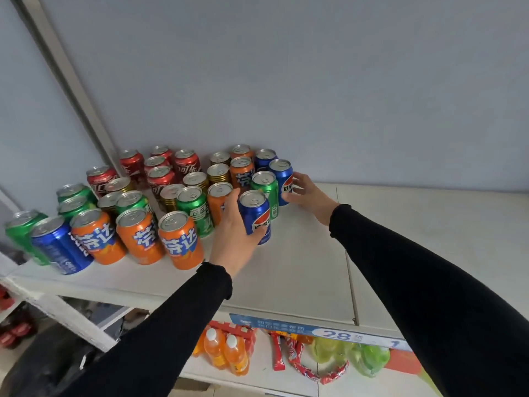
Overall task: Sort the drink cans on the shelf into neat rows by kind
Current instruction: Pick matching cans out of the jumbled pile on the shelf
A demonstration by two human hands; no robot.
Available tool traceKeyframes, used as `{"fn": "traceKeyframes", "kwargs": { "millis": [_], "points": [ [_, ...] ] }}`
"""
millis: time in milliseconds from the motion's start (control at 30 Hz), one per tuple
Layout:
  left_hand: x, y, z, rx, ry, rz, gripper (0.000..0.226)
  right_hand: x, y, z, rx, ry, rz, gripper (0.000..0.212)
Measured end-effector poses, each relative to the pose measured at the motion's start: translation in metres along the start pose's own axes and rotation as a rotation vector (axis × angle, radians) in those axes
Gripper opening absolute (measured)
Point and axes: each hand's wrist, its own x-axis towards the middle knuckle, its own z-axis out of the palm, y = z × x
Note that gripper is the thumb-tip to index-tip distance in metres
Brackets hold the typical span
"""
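Head view: a mixed cluster of upright drink cans is shown on the white shelf (300, 270), kinds not yet separated. The near blue can (255, 214) is taken as landmark; it stands upright at the cluster's right front corner. The left hand (233, 239) is wrapped around its left side, fingers curled on the wall. Behind and to the right of the landmark, past a green can (265, 193), the far blue can (282, 180) is touched on its right side by the right hand (310, 194), fingers spread; a full clasp cannot be confirmed. Bare shelf lies right of the landmark.
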Motion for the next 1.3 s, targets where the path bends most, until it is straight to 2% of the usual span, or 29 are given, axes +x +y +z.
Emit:
{"fn": "traceKeyframes", "kwargs": {
  "millis": [100,200,300,467,700,833,1000,1167,1300],
  "points": [
    [0.007,-0.006,0.004,0.05,0.001,0.048,0.089,0.014,-0.002,0.001,-0.049,-0.056,-0.002,0.08],
    [0.012,-0.008,0.004,0.053,0.005,0.068,0.085,0.019,0.001,0.001,-0.106,-0.038,-0.003,0.076],
    [0.014,-0.011,0.004,0.061,0.006,0.097,0.082,0.018,0.004,0.006,-0.139,0.052,-0.023,0.063],
    [0.006,-0.011,-0.001,-0.033,0.004,0.13,0.077,0.0,0.013,0.013,-0.065,0.253,-0.039,0.065],
    [0.002,0.025,0.023,-0.2,-0.159,0.171,0.075,-0.082,-0.001,-0.024,-0.06,0.434,-0.063,0.055],
    [0.007,0.064,0.068,-0.299,-0.277,0.181,0.066,-0.145,-0.008,-0.069,-0.066,0.573,-0.05,0.053],
    [-0.004,0.13,0.143,-0.376,-0.433,0.291,0.061,-0.233,0.004,-0.154,-0.12,0.749,-0.006,0.059],
    [-0.026,0.202,0.245,-0.425,-0.575,0.363,0.063,-0.313,0.032,-0.26,-0.117,0.896,0.047,0.058],
    [-0.046,0.262,0.342,-0.404,-0.623,0.388,0.067,-0.365,0.061,-0.359,-0.126,0.948,0.063,0.061]
  ]
}}
